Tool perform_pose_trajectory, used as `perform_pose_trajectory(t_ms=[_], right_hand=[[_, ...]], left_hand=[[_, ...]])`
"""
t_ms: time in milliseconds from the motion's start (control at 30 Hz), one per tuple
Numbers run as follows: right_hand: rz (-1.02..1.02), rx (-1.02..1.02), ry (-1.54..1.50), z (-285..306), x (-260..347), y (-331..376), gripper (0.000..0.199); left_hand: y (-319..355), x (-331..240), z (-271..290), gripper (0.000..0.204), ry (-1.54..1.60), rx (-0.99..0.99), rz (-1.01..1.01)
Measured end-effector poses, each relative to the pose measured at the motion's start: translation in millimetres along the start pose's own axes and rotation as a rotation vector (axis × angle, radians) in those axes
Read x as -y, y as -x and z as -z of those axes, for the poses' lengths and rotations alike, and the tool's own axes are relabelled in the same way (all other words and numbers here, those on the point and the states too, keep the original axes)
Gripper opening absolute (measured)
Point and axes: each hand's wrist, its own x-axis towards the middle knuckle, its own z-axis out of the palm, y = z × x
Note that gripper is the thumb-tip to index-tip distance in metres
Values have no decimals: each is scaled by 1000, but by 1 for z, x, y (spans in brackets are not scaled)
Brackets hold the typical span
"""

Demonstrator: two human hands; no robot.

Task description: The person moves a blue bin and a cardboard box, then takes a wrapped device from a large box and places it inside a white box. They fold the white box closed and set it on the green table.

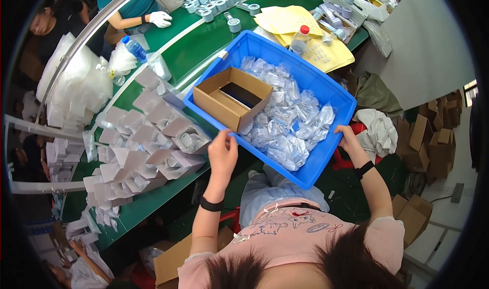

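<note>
A blue plastic bin (320,77) sits tilted in front of me, its far side over the green table. My left hand (223,150) has its fingers curled at the near left rim. At the right corner my right hand (350,139) grips the rim. Inside the bin lie many small clear plastic bags (293,113) with contents too small to name. An open brown cardboard box (216,104) stands in its left part, holding a flat black object (240,94) like a phone.
Left of the bin, open white cartons (145,136) with bagged items crowd the green table (175,44). Beyond it lie yellow sheets (326,54), a red-capped bottle (299,40) and rows of grey-blue round devices (219,5). A co-worker's gloved hand (160,19) rests across the table. Cardboard boxes (420,136) stand at right.
</note>
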Motion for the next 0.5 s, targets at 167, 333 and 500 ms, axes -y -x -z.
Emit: perform_pose_trajectory(t_ms=[167, 333, 500], right_hand=[[88, -45, -17, -6, -7, 7, 44], [191, -130, -224, -21, -40, 22, 64], [172, -86, -176, -36, -62, 45, 72]], left_hand=[[-68, -62, 11, 21, -334, -68, -180], [-174, -46, -25, 49, -707, 79, -15], [-238, -10, -59, 55, -856, -1, 318]])
